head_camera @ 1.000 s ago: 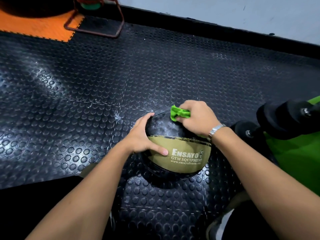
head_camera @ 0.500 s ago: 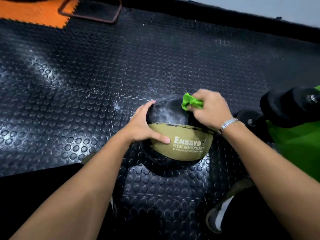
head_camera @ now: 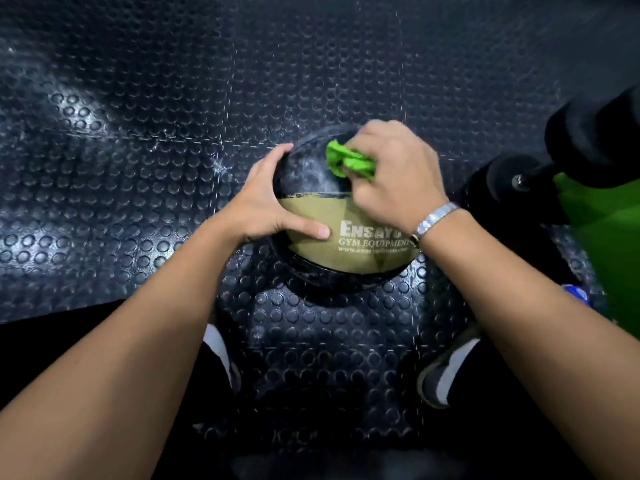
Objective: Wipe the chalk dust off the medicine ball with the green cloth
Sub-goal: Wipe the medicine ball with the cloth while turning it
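Observation:
The medicine ball point(head_camera: 322, 216) lies on the studded black floor mat, black on top with an olive band printed "Ensayo Gym Equipment". White chalk dust smears its dark upper face. My left hand point(head_camera: 266, 199) cups the ball's left side, thumb lying across the olive band. My right hand point(head_camera: 394, 178) grips the bunched green cloth point(head_camera: 348, 163) and presses it onto the top of the ball, right of the dusty patch. A metal watch band sits on that wrist.
Black dumbbells point(head_camera: 554, 161) lie at the right beside a green surface point(head_camera: 609, 237). My shoes point(head_camera: 446, 372) stand on the rubber mat point(head_camera: 138, 168) just below the ball. White dust streaks the mat seams left of the ball.
My right hand has brought the cloth from the ball's far edge in over its top. The camera has tilted down, so the orange mat and wall have left the view.

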The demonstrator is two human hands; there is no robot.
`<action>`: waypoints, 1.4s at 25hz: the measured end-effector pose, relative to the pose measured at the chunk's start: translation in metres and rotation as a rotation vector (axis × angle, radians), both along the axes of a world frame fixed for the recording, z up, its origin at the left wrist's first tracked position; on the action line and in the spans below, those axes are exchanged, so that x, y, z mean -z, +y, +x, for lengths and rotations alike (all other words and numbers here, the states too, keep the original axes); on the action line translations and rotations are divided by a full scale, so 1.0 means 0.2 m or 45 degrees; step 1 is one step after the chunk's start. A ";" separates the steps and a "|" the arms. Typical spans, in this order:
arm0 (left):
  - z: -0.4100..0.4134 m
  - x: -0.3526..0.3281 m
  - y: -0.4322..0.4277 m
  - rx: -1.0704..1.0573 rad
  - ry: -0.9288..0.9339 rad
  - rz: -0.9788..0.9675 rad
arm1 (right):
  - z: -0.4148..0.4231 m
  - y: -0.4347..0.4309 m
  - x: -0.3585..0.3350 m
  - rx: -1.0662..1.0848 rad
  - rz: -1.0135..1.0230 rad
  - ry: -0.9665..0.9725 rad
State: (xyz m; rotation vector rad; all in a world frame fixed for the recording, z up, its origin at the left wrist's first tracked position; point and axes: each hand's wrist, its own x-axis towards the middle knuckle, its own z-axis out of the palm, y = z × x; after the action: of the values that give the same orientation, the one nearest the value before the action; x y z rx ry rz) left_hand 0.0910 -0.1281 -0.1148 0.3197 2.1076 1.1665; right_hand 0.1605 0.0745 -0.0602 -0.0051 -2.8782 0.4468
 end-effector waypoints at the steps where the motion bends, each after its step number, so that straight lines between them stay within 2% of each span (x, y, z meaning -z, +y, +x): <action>1: 0.00 0.01 -0.01 -0.004 0.006 0.003 | 0.04 -0.03 0.01 -0.133 0.015 0.036; 3: 0.01 0.02 -0.03 0.007 0.013 0.004 | 0.14 0.05 0.00 -0.377 -0.009 0.016; 4: 0.01 0.03 -0.03 0.014 0.016 0.003 | 0.14 0.10 -0.02 -0.378 -0.026 -0.001; 7: 0.01 0.02 -0.01 0.003 0.020 0.014 | -0.01 0.09 -0.05 0.007 0.012 -0.053; 8: 0.01 0.03 -0.01 -0.007 0.028 0.022 | -0.05 0.01 -0.05 0.017 0.065 -0.063; 12: 0.02 0.05 -0.03 -0.028 0.043 0.043 | 0.05 -0.06 -0.06 -0.395 0.169 -0.113; 13: 0.02 0.04 -0.03 -0.021 0.044 0.035 | 0.03 -0.01 -0.08 -0.367 0.177 -0.125; 16: 0.01 0.02 -0.01 -0.005 0.050 0.018 | -0.12 -0.02 -0.10 -0.022 0.251 -0.178; 17: 0.01 0.02 0.00 -0.002 0.047 0.021 | -0.16 -0.09 -0.10 -0.024 0.296 -0.183; 21: 0.01 0.06 -0.03 -0.014 0.056 0.028 | -0.07 -0.16 -0.13 -0.456 0.313 -0.293; 23: 0.02 0.06 -0.04 -0.006 0.069 0.027 | -0.11 -0.06 -0.15 -0.306 0.230 -0.326; 25: 0.03 0.06 -0.02 -0.004 0.060 0.039 | -0.19 -0.08 -0.15 -0.098 0.255 -0.290; 26: 0.03 0.07 -0.01 -0.004 0.066 0.047 | -0.21 -0.14 -0.14 -0.129 0.309 -0.268; 29: 0.03 0.09 -0.03 -0.035 0.119 0.061 | -0.11 -0.24 -0.11 -0.506 0.367 -0.309; 30: 0.03 0.09 -0.04 -0.024 0.121 0.056 | -0.08 -0.21 -0.13 -0.545 0.349 -0.345; 32: 0.03 0.07 -0.03 -0.022 0.105 0.021 | -0.13 -0.14 -0.14 -0.411 0.282 -0.357; 34: 0.03 0.07 0.00 -0.037 0.057 0.009 | -0.22 -0.19 -0.14 -0.253 0.345 -0.347; 35: 0.03 0.06 0.00 -0.023 0.045 0.009 | -0.24 -0.24 -0.13 -0.282 0.401 -0.328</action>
State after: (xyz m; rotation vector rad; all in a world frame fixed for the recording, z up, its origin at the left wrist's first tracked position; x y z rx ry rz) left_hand 0.0969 -0.1281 -0.1271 0.3270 2.1416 1.1872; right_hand 0.1119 0.0263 -0.0347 0.3349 -3.1852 0.0236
